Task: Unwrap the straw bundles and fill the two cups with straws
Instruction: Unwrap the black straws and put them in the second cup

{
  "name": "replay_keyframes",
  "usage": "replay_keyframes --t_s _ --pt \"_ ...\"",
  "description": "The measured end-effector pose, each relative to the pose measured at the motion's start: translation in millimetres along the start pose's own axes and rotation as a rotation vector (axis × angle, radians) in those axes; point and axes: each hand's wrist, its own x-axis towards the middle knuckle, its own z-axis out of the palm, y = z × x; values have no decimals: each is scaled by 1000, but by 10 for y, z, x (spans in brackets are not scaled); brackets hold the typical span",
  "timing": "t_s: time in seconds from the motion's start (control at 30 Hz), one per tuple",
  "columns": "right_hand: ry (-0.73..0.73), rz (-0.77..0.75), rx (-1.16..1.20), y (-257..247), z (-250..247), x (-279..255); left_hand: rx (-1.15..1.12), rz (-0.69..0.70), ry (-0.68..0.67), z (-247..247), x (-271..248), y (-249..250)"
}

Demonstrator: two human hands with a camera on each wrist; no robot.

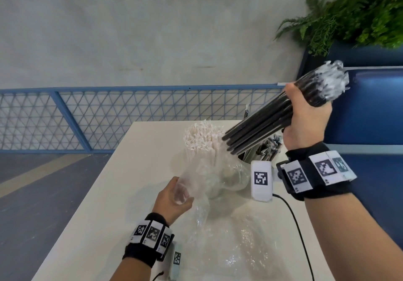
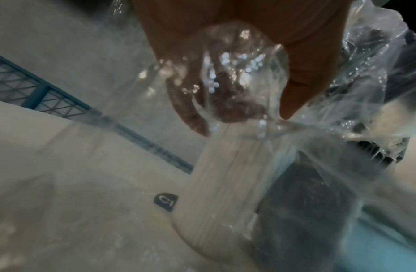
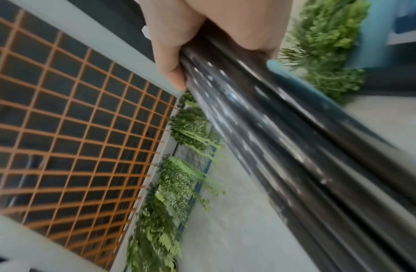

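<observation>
Pulling black straws (image 1: 261,126) free of their clear wrapper (image 1: 209,178)
Right hand (image 1: 305,117) clasps the light, slippery bundle mid-length; left hand (image 1: 174,198) pinches the limp film.

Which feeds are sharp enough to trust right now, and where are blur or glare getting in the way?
Head view: mostly sharp, though the fern smears at the corner. Left wrist view: dim; glare on the clear plastic wrap veils the left hand. Right wrist view: the black straw bundle streaks with motion blur; the right hand gripping it looms close, the grid behind bowed by the lens.
</observation>
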Motion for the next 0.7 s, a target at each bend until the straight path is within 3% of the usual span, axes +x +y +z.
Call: replay_keyframes --t_s 0.1,0.17,0.37,0.7 --pt "-46 -159 -215 18 74 -35 -37 -17 20 -12 1 -11" --pt "-116 -184 -359 131 78 -74 -70 -12 31 -13 6 -1" --pt "-148 -98 -628 613 -115 -95 -202 2 59 -15 14 65" --pt "-176 99 -853 1042 -278 -52 -305 36 100 24 45 102"
